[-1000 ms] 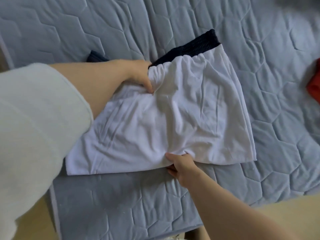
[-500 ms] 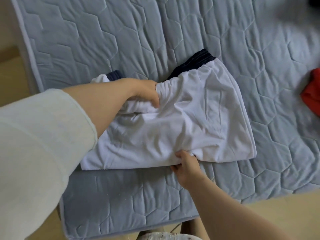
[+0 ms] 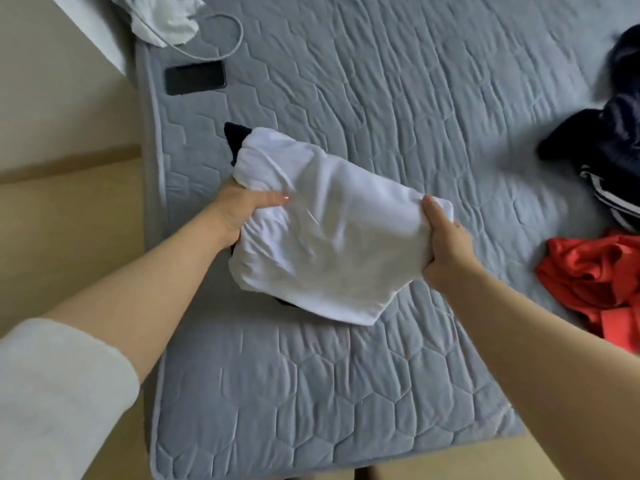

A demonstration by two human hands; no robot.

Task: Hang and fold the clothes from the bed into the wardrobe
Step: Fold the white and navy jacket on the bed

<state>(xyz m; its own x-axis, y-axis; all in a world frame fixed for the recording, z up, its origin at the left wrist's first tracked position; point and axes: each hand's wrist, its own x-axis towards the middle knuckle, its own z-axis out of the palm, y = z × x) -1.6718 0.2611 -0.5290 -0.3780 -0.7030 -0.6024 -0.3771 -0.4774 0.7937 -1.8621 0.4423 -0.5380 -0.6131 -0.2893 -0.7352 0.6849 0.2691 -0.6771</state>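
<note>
— Two hands on one bundle, is that right?

— Yes. The left hand (image 3: 239, 211) grips the left end of the folded white garment (image 3: 332, 237), thumb laid across the top and the other fingers tucked out of sight underneath. The right hand (image 3: 446, 247) clamps the right end the same way, thumb on top.

— Where does the garment sit?

— In the middle of the frame, over the grey quilted mattress (image 3: 311, 393). I cannot tell whether its underside touches the mattress or hangs just above it. A dark navy edge (image 3: 233, 136) pokes out at its upper left corner.

— Anything else on the bed?

— At the upper left, near the mattress edge, a dark phone (image 3: 195, 77) lies flat. Just above it a white cable (image 3: 228, 36) loops, and a crumpled white cloth (image 3: 162, 19) sits at the top edge. At the right edge there is a heap of dark navy clothes (image 3: 609, 140) with white stripes, and below that a rumpled red garment (image 3: 595, 275). Both are well apart from the white one.

— And the person?

— Bare forearms reach in from the bottom, and a pale sleeve (image 3: 59, 393) fills the lower left corner. Beige floor (image 3: 69, 220) shows left of the mattress.
</note>
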